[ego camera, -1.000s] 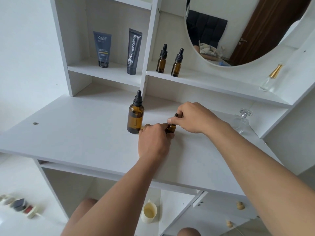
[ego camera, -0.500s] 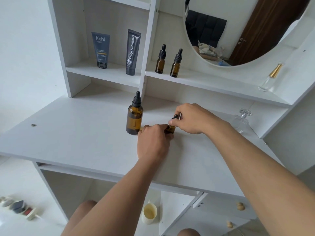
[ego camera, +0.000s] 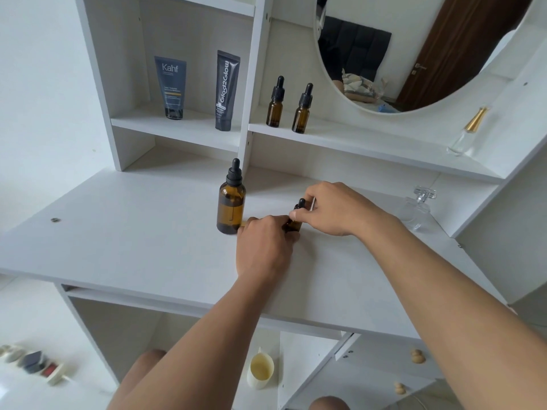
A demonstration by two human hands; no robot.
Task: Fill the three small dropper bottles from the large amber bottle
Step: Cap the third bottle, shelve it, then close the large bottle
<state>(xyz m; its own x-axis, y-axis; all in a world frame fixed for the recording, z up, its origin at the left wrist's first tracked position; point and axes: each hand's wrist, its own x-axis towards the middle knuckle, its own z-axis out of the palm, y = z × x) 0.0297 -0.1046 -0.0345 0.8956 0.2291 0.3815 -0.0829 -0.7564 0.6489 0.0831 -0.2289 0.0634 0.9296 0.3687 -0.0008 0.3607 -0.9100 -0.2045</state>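
Left hand [ego camera: 263, 247] is seen from the back, fingers curled round the lower body of a small amber glass dropper bottle [ego camera: 293, 225]. The bottle stands upright on the white desk top [ego camera: 133, 232]. Right hand [ego camera: 331, 211] comes in from the right, with thumb and forefinger pinching the bottle's black rubber dropper cap [ego camera: 301, 204]. Its other fingers are loosely bent behind the cap. The bottle sits between the two hands and is mostly hidden by them.

Large amber glass bottle with black dropper top [ego camera: 231, 208] stands upright just left of the left hand's knuckles; cannot tell if they touch. It is capped and neither hand holds it.

Two more small amber dropper bottles, [ego camera: 275, 109] and [ego camera: 302, 113], stand side by side on the white shelf [ego camera: 370, 143] beyond and above both hands, well apart from them, caps on.

Further left of those, up past the left hand, are a blue-grey Kahf tube [ego camera: 173, 87] and a black Glad2Glow tube [ego camera: 226, 90]. A clear glass stoppered bottle [ego camera: 417, 208] stands on the desk near the right wrist, on its right.
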